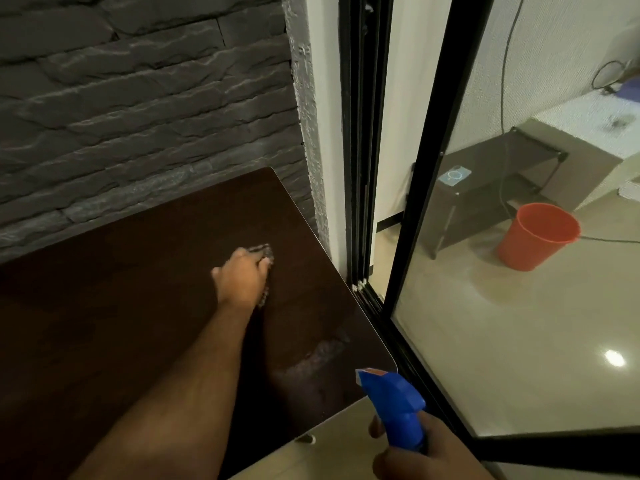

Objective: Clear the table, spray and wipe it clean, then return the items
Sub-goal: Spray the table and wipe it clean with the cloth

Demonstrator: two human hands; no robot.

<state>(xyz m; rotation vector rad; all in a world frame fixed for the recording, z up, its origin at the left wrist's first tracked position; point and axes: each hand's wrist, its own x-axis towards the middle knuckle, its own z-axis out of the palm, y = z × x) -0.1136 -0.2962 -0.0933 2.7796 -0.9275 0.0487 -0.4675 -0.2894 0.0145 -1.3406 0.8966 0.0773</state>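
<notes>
**me:** Grip check first. Left hand (242,275) is stretched out across the tabletop (121,306), pressing down on a dark cloth (265,252). You only see the cloth poking out past my fingertips and a bit along the right side of my palm. Whether those fingers are curled around it or lying flat on top, I honestly cannot tell; it's blurry there. Right hand (426,452) is at the bottom edge of the shot, fingers wrapped tight around the neck of a blue spray bottle (394,403), with one finger up front by the trigger.

**other guy:** where's the bottle pointing? and what's the surface look like?

**me:** Nozzle tip is orange and aims up and left, over the near right corner of the tabletop. The bottle itself hangs just off that corner, above the floor (519,341), not touching the wood. Tabletop is dark brown, and there's a wet smeared patch (322,355) between my left forearm and the right edge.

**other guy:** and around it?

**me:** Far edge sits against a dark stone-look wall (138,81). Right edge runs next to a black-framed sliding glass door (433,168). Through the glass, on shiny beige tiles, stands an orange bucket (536,237), and just behind it a low dark shelf (485,188) with a light blue thing (453,175) lying on top. I can't make out what that is. A cable (502,98) hangs down the wall behind the shelf.
</notes>
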